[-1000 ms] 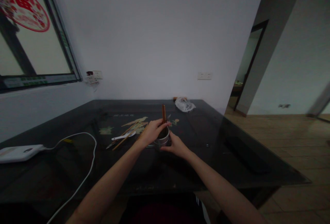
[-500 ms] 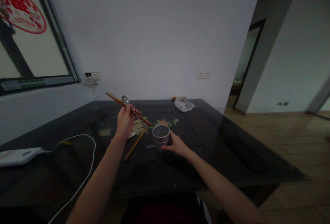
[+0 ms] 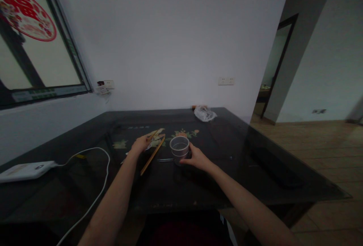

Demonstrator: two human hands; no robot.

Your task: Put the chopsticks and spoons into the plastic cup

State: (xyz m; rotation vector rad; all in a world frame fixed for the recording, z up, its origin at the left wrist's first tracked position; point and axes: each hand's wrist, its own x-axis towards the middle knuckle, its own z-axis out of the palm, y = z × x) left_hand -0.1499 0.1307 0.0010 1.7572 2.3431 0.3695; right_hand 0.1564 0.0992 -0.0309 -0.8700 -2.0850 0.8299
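Plastic cup | right hand curled around | left hand at chopsticks, grip unclear

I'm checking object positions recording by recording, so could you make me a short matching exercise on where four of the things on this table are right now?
Things:
1. Clear cup
2. Plastic bag
3. White device
4. Brown chopsticks nearest the cup

Places:
A. On the left side of the table, with a white cable attached
B. Lying between the left hand and the cup
C. Held upright by the right hand
D. At the table's far edge, near the wall

Right pairs: 1-C, 2-D, 3-A, 4-B
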